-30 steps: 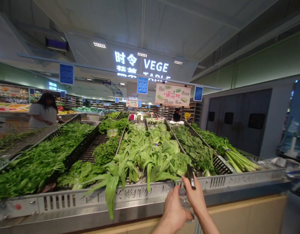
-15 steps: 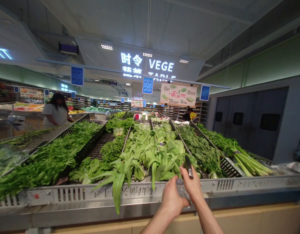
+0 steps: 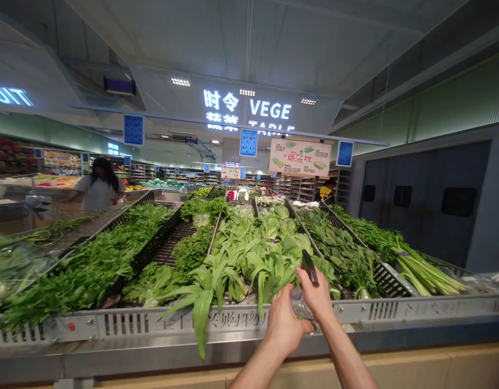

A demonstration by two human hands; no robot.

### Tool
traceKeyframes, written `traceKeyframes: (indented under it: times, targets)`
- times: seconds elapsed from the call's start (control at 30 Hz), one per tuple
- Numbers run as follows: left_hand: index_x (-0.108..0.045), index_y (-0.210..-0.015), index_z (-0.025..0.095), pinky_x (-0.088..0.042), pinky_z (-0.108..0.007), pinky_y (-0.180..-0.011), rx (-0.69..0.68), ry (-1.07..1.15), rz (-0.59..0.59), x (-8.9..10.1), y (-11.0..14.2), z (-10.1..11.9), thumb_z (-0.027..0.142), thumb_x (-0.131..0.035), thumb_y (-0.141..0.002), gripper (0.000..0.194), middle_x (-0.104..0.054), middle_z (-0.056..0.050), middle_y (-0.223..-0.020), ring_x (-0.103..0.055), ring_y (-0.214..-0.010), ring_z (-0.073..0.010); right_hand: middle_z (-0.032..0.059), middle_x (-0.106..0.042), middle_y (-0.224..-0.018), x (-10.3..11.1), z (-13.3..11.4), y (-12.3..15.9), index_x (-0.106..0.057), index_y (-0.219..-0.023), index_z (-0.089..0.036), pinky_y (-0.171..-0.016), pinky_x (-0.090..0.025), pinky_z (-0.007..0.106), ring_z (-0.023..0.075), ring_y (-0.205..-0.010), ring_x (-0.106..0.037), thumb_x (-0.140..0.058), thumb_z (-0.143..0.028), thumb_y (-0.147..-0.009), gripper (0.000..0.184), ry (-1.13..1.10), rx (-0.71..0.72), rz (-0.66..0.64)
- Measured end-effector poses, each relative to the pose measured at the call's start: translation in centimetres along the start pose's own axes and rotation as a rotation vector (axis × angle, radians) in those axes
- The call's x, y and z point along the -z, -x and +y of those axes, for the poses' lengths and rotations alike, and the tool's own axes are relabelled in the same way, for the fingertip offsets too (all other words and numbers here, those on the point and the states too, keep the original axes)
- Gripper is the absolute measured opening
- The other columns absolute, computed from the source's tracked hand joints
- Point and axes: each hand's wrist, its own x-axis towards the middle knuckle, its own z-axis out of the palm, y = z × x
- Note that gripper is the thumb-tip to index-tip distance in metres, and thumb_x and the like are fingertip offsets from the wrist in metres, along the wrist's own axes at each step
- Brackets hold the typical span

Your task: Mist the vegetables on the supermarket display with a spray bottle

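My right hand (image 3: 317, 294) is closed round a dark flat object, perhaps a phone (image 3: 309, 267), held upright over the front rail of the vegetable stand (image 3: 233, 320). My left hand (image 3: 285, 324) is curled beside it, fingers pinching a thin clear plastic bag (image 3: 300, 303) bunched between both hands. Just behind the hands lie pale green leafy greens (image 3: 253, 254) in the middle bin.
Dark leafy greens (image 3: 87, 265) fill the left bins and spinach (image 3: 342, 251) and long-stemmed greens (image 3: 411, 265) the right ones. A person in a white top (image 3: 98, 186) stands at the far left side. Signs hang overhead; a grey wall with doors is on the right.
The view has swung slightly to the right and both hands have drifted left and a little up, still together on the bag and the dark object.
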Motion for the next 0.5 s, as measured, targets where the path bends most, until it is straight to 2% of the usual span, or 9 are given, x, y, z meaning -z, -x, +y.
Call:
traceKeyframes:
  times: [0.23,0.37,0.5]
  targets:
    - [-0.041,-0.116,0.008,-0.032,-0.031,-0.093,-0.003,-0.026,0.046,2.0,-0.2,-1.7,0.013,-0.072,-0.036,0.086,-0.047,-0.011,-0.117,-0.042,-0.107,-0.024,0.0027,-0.06,-0.071,-2.6,-0.7,0.6,-0.054,-0.084,-0.017,-0.061,-0.04,0.027,0.0172,-0.066,-0.054,-0.047,-0.044,-0.068,0.032,-0.072,0.033,-0.067]
    - [-0.043,-0.114,0.012,-0.032,-0.031,-0.092,-0.03,-0.004,0.122,4.0,-0.5,-3.0,0.012,-0.071,-0.037,0.082,-0.049,-0.009,-0.115,-0.043,-0.106,-0.0235,0.0046,-0.061,-0.078,-4.9,-2.1,0.8,-0.054,-0.085,-0.017,-0.065,-0.041,0.027,0.0175,-0.071,-0.055,-0.048,-0.041,-0.067,0.031,-0.12,0.089,-0.101]
    - [-0.042,-0.114,0.012,-0.033,-0.029,-0.092,-0.042,0.011,0.214,6.4,-0.8,-3.4,0.012,-0.07,-0.039,0.08,-0.048,-0.009,-0.115,-0.043,-0.106,-0.0226,0.0039,-0.06,-0.081,-7.2,-4.1,0.4,-0.052,-0.087,-0.017,-0.069,-0.04,0.027,0.0164,-0.074,-0.055,-0.048,-0.04,-0.069,0.03,-0.158,0.143,-0.157]
